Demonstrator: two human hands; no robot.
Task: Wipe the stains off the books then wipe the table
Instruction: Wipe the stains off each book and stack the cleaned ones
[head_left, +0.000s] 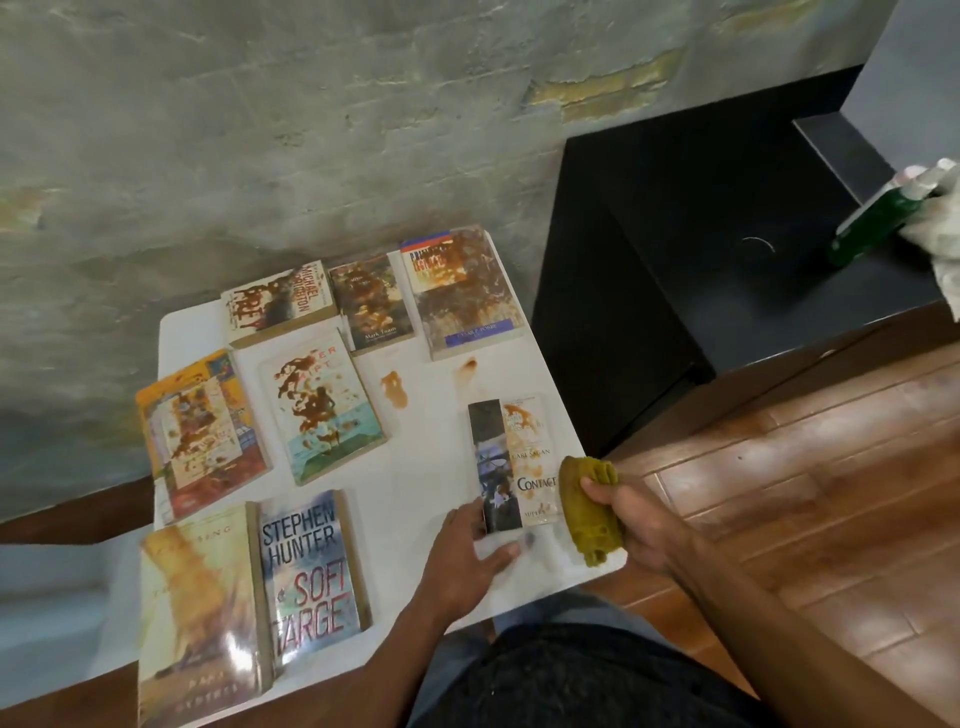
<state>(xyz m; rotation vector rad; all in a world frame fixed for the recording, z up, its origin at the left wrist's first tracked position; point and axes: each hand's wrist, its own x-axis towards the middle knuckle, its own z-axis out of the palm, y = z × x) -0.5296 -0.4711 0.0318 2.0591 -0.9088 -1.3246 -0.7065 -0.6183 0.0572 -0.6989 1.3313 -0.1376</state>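
Nearest to us, the left hand (470, 551) rests on the near end of the Contact book (514, 462). Its fingers (506, 552) are straight and spread, the thumb touching the book's near left edge; they press and do not clamp. The right hand (631, 519) is just beside the book's near right corner, its fingers curled tight around the olive cloth (589, 512).

The relation that governs the next stroke, as we judge it: the book's long axis runs near to far, tilted slightly, and the cloth sits at its right edge near the near end. The brown stain on the cover lies at the far right part, so the stroke should travel away from us and slightly left. The right hand is the nearer one to that stain; the left hand serves as the anchor.

On the near left of the white counter (426, 467) lie two books (311, 577) that look clean. Farther out, two brown spills (395, 387) mark the counter itself. Beyond them, five stained books (322, 415) await wiping. At far right, a green bottle (865, 223) rests on a black cabinet, well apart.
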